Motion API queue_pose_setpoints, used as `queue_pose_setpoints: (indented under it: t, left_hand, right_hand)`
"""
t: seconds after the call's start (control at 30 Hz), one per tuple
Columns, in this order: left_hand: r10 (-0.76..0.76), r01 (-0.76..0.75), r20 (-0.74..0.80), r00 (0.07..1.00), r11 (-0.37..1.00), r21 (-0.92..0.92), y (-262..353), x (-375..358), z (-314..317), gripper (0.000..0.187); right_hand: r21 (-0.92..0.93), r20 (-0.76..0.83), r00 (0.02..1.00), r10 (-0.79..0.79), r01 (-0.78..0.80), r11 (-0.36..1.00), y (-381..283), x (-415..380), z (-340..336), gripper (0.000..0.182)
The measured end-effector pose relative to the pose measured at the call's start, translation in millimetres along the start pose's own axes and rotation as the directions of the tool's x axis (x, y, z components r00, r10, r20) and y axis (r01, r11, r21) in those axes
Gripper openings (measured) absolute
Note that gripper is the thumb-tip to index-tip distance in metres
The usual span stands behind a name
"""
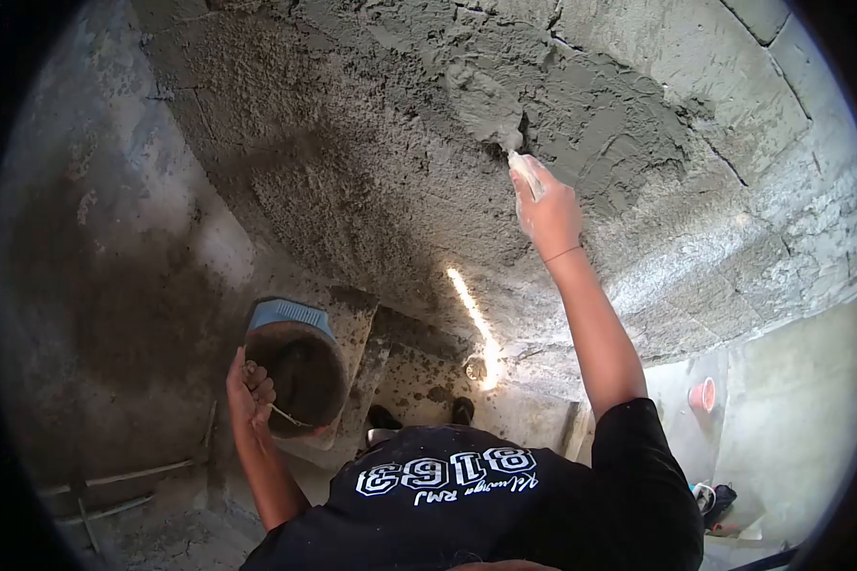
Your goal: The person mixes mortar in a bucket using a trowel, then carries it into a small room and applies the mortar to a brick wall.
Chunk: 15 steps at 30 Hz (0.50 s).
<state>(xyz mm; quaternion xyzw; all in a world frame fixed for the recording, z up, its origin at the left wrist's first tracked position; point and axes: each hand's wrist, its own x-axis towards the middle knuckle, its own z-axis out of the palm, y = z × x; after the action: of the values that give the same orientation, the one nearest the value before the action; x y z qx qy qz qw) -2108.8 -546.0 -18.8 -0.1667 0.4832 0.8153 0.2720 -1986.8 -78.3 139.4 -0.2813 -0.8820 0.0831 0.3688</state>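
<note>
My right hand (548, 211) is closed around the pale handle of a trowel (511, 141), whose blade is coated in grey mortar and presses against the wall. Wet mortar (590, 114) lies smeared on the wall around and above the blade, darker and smoother than the rough patch (352, 181) to its left. Down at the lower left, my left hand (250, 388) is curled at the side of a dark bucket (300, 376). A thin pale handle runs from the bucket's rim into this fist. The inside of the bucket is in shadow.
A blue plastic piece (290, 316) shows behind the bucket's far rim. Light streaks the lower wall and floor near my shoes (462, 411). A small red container (702, 394) is at the right, above dark items (719, 504). Thin sticks (129, 476) lie at the lower left.
</note>
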Motion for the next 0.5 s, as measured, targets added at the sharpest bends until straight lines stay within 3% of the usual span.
queue_pose_setpoints:
  t: [0.03,0.2,0.27,0.3,0.4,0.5]
  left_hand:
    - [-0.005,0.005,-0.006,1.0,1.0,0.005,-1.1,0.4,-2.4,0.041]
    - [-0.045,0.045,-0.044,0.998,0.999,-0.001,2.0,-8.3,-12.5,0.041]
    - [-0.058,0.055,-0.075,0.996,0.997,-0.048,0.3,-10.5,-16.1,0.042]
    - [-0.06,0.056,-0.069,0.996,0.997,-0.053,-1.1,-9.7,-18.5,0.042]
    - [-0.088,0.082,-0.089,0.992,0.994,-0.068,-7.1,-5.2,-22.8,0.042]
    - [-0.089,0.084,-0.083,0.993,0.995,-0.06,-12.2,0.6,-30.3,0.042]
  right_hand:
    - [-0.064,0.049,0.995,0.091,-0.088,0.994,-1.2,-1.8,3.1,0.039]
    - [0.034,0.007,0.988,0.156,-0.156,0.987,22.2,-44.4,12.2,0.041]
    - [0.202,0.08,0.963,0.256,-0.267,0.942,20.7,-53.5,-4.8,0.041]
    - [0.197,0.075,0.965,0.253,-0.263,0.944,20.0,-55.6,-11.0,0.041]
    - [0.137,-0.143,0.988,0.057,-0.037,0.99,11.7,-47.5,-21.0,0.04]
    - [0.149,-0.092,0.993,0.069,-0.055,0.987,-12.7,-14.8,-16.5,0.04]
